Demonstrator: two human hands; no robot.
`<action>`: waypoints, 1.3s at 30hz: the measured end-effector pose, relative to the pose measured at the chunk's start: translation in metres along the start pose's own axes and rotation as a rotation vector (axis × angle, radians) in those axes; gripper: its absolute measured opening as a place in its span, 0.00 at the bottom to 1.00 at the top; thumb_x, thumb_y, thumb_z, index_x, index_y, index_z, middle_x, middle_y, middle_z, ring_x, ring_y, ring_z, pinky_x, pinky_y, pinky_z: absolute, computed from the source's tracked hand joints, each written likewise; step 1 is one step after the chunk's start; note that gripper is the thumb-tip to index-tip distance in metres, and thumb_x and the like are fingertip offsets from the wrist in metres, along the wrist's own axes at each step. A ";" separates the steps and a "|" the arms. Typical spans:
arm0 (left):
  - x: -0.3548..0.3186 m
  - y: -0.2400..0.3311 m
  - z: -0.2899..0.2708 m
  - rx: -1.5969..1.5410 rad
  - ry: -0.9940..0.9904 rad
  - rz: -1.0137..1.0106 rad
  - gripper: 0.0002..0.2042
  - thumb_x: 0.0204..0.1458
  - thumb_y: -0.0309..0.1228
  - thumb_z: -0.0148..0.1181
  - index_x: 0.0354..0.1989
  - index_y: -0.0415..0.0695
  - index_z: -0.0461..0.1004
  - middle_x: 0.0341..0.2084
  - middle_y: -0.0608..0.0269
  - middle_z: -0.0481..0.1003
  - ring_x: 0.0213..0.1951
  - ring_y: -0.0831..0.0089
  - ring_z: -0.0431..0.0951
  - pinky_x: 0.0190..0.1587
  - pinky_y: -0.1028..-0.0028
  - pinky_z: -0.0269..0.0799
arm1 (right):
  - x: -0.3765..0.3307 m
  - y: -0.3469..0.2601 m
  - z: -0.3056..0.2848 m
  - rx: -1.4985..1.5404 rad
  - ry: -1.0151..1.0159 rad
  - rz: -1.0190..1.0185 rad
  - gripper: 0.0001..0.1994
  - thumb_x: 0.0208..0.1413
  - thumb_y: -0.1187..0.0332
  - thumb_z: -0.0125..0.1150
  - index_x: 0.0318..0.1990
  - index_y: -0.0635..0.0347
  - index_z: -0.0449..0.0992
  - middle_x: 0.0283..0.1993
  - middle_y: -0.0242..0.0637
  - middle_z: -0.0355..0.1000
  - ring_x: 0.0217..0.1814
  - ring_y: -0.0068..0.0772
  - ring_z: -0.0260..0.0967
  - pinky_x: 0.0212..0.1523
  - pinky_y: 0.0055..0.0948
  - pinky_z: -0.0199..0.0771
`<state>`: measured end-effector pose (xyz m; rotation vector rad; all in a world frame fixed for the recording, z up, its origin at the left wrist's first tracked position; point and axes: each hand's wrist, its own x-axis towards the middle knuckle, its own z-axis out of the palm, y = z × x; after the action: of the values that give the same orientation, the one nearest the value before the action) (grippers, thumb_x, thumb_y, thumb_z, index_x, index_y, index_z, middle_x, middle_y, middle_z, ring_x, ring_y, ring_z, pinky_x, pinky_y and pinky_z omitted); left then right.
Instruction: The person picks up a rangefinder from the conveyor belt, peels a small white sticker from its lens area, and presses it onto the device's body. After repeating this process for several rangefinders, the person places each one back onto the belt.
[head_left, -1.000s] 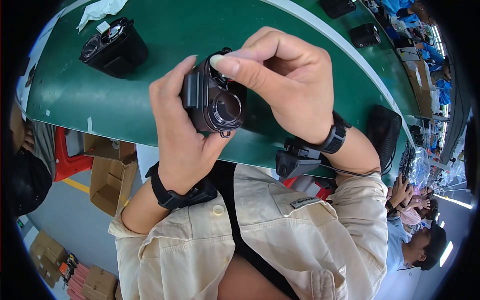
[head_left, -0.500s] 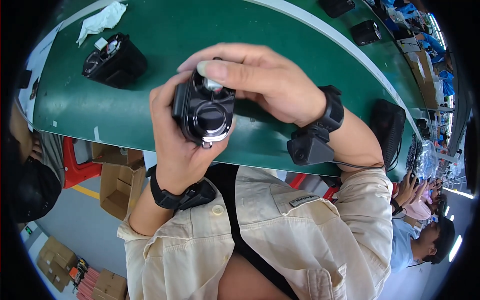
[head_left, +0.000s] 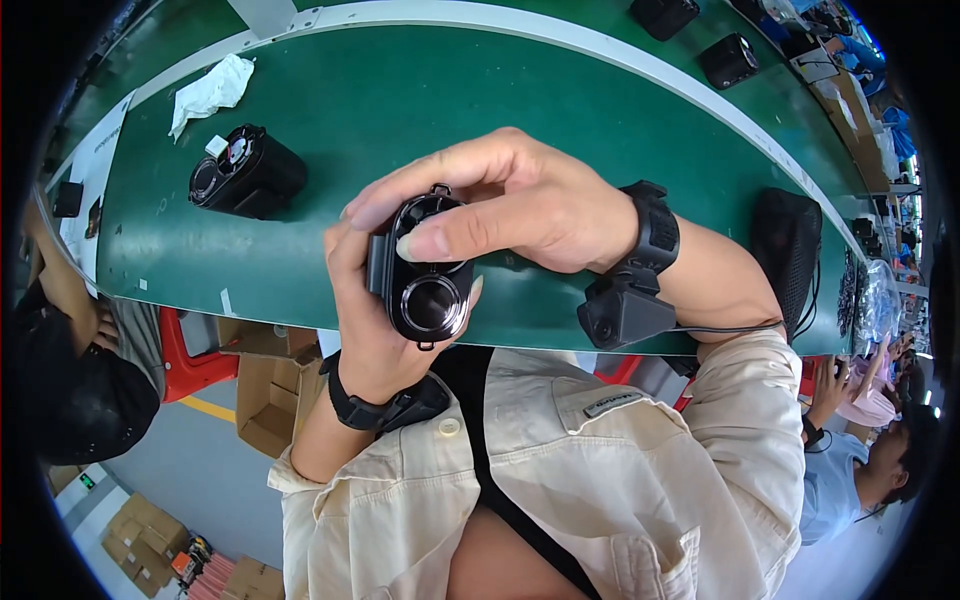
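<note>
A black oblong device (head_left: 431, 308) with two round recesses on its top face stands in front of me above the table (head_left: 620, 130). The recess nearer to me has a glossy dark disc. My left hand (head_left: 362, 310) is closed round the device's left side and lower body. From the right, my right hand (head_left: 530, 215) has its fingers over the far side, while its thumb presses on the far recess and partly hides it. To the left on the green tabletop rests a similar black device (head_left: 268, 178), tilted, with a small white piece (head_left: 216, 146) at its top.
A crumpled white cloth or bag (head_left: 212, 92) lies at the back left. A black mesh pouch (head_left: 786, 240) with a cable is beside my right forearm. Another black device (head_left: 729, 61) is beyond the white rail (head_left: 600, 45). An open carton (head_left: 272, 400) sits below; people sit on both sides.
My hands and the device appear slightly lower and further right, along with the whole scene. The device is turned more upright toward me, and my right thumb covers the shiny part formerly visible in the far recess.
</note>
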<state>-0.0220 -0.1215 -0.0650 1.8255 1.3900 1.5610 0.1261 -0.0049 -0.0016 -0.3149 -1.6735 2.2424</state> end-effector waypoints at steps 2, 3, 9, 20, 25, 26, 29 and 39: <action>0.002 0.002 -0.002 0.014 -0.005 0.017 0.44 0.37 0.27 0.75 0.62 0.40 0.52 0.48 0.52 0.61 0.50 0.59 0.67 0.52 0.64 0.64 | 0.000 0.001 0.003 0.025 0.022 -0.008 0.17 0.61 0.69 0.55 0.55 0.67 0.72 0.53 0.41 0.72 0.56 0.30 0.69 0.59 0.29 0.66; 0.001 0.001 -0.001 0.003 -0.007 0.001 0.44 0.37 0.27 0.75 0.62 0.40 0.51 0.48 0.52 0.61 0.50 0.59 0.66 0.52 0.64 0.64 | 0.000 0.003 0.003 0.041 0.040 -0.011 0.17 0.61 0.69 0.55 0.55 0.66 0.72 0.53 0.41 0.72 0.56 0.30 0.69 0.59 0.29 0.66; -0.006 -0.005 -0.001 -0.047 -0.009 -0.157 0.43 0.38 0.27 0.74 0.61 0.39 0.51 0.48 0.51 0.61 0.49 0.59 0.66 0.52 0.63 0.63 | -0.002 0.004 0.006 0.335 0.070 0.085 0.18 0.63 0.66 0.53 0.56 0.66 0.71 0.53 0.40 0.73 0.56 0.29 0.69 0.58 0.29 0.67; -0.005 -0.002 0.000 -0.149 0.010 -0.253 0.44 0.38 0.25 0.72 0.63 0.39 0.50 0.55 0.51 0.59 0.57 0.58 0.61 0.60 0.60 0.56 | 0.003 0.001 0.000 -0.130 0.155 -0.160 0.17 0.62 0.63 0.55 0.54 0.65 0.74 0.48 0.35 0.75 0.49 0.23 0.70 0.52 0.24 0.69; 0.010 0.011 0.008 -0.213 0.064 -0.074 0.41 0.43 0.25 0.66 0.65 0.38 0.49 0.61 0.50 0.55 0.65 0.60 0.54 0.66 0.62 0.49 | 0.051 -0.026 -0.071 -0.111 0.501 -0.334 0.13 0.61 0.64 0.55 0.44 0.66 0.77 0.41 0.32 0.76 0.44 0.21 0.70 0.45 0.23 0.70; 0.008 0.012 0.006 -0.214 0.022 -0.095 0.42 0.42 0.25 0.67 0.65 0.37 0.49 0.62 0.50 0.54 0.65 0.59 0.54 0.65 0.61 0.49 | 0.064 -0.036 -0.088 -0.202 0.654 -0.389 0.13 0.61 0.64 0.55 0.42 0.66 0.78 0.39 0.32 0.76 0.43 0.21 0.70 0.44 0.23 0.71; 0.007 0.011 -0.001 -0.198 -0.044 -0.111 0.44 0.39 0.26 0.70 0.65 0.36 0.48 0.64 0.50 0.52 0.64 0.57 0.53 0.65 0.59 0.49 | 0.108 -0.037 -0.141 -0.579 0.837 -0.395 0.14 0.59 0.63 0.55 0.43 0.66 0.77 0.39 0.38 0.77 0.42 0.29 0.74 0.44 0.27 0.72; 0.005 0.010 0.004 -0.201 -0.040 -0.131 0.37 0.44 0.23 0.62 0.65 0.37 0.51 0.63 0.50 0.54 0.64 0.60 0.54 0.68 0.62 0.44 | 0.114 -0.035 -0.194 -1.453 1.055 -0.679 0.14 0.58 0.63 0.56 0.47 0.62 0.76 0.52 0.46 0.72 0.54 0.48 0.69 0.56 0.40 0.70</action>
<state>-0.0145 -0.1212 -0.0556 1.6056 1.2581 1.5294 0.0960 0.2195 -0.0218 -0.8354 -1.8788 -0.0227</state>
